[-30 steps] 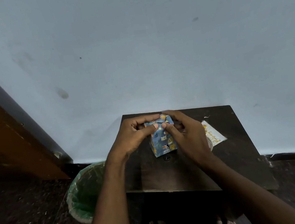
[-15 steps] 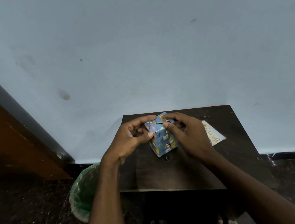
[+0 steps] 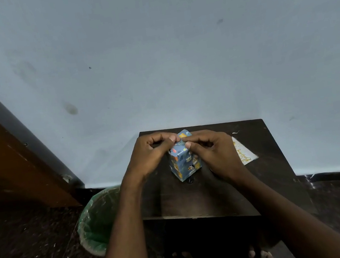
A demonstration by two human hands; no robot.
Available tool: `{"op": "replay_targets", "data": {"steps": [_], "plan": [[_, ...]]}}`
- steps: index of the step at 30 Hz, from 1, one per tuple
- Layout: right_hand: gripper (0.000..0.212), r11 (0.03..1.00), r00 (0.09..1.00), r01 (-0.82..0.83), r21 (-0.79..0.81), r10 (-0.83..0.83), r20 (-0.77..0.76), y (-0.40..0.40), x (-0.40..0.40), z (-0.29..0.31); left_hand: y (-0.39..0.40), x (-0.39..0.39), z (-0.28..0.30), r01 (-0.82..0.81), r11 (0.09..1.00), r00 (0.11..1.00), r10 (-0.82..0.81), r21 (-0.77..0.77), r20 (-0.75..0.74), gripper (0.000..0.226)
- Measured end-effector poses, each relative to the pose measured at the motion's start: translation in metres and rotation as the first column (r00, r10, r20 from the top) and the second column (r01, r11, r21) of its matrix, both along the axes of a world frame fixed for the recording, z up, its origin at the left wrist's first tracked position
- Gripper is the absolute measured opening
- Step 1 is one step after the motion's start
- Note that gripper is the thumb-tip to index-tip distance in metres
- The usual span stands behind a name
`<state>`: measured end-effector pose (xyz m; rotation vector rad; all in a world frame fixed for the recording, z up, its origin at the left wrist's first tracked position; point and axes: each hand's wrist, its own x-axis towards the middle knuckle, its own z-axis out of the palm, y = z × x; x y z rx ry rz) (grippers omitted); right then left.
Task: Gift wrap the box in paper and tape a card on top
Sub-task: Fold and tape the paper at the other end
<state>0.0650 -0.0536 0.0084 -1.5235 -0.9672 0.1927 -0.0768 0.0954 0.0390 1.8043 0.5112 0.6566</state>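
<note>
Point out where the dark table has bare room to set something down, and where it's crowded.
The table is bare along its near edge, in front of the wrapped box and between the forearms. A smaller patch lies at the far right corner, behind the card. The middle is crowded: left hand and right hand pinch the box's top.

A small box wrapped in blue patterned paper (image 3: 184, 161) stood upright on a dark wooden table (image 3: 207, 198), towards its far edge and near the middle of its width. The left hand (image 3: 149, 154) was at the box's upper left and the right hand (image 3: 214, 152) at its upper right, their fingertips meeting on its top. A white card with gold lettering (image 3: 244, 153) lay flat on the table to the right of the box, partly behind the right hand. A round bin lined with a green plastic bag (image 3: 97, 222) stood on the floor left of the table. The table stood against a pale wall (image 3: 175, 51).
</note>
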Motion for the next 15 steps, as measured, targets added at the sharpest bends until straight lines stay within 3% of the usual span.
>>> {"op": "replay_targets", "data": {"steps": [4, 8, 12, 13, 15], "plan": [[0.01, 0.998, 0.998, 0.058, 0.039, -0.058, 0.017, 0.001, -0.004, 0.001, -0.011, 0.017, 0.007, -0.141, 0.965, 0.99, 0.141, 0.223, 0.016, 0.02], [0.006, 0.996, 0.991, 0.073, 0.044, -0.077, 0.11, -0.002, -0.009, 0.011, -0.02, 0.032, 0.007, -0.115, 0.937, 0.993, 0.116, 0.329, 0.017, 0.021], [0.01, 0.997, 0.975, 0.027, -0.071, -0.042, -0.219, -0.017, 0.012, 0.02, -0.017, 0.031, 0.003, -0.124, 0.941, 0.992, 0.125, 0.315, 0.017, 0.016], [0.009, 0.987, 0.975, 0.075, -0.142, -0.103, -0.199, -0.023, 0.022, 0.02, -0.016, 0.03, 0.002, -0.121, 0.943, 0.992, 0.123, 0.311, 0.014, 0.015], [0.011, 0.895, 0.978, 0.208, -0.395, -0.204, 0.053, -0.034, 0.041, 0.013, -0.017, 0.029, -0.002, -0.119, 0.942, 0.992, 0.123, 0.314, 0.01, 0.012]]}}
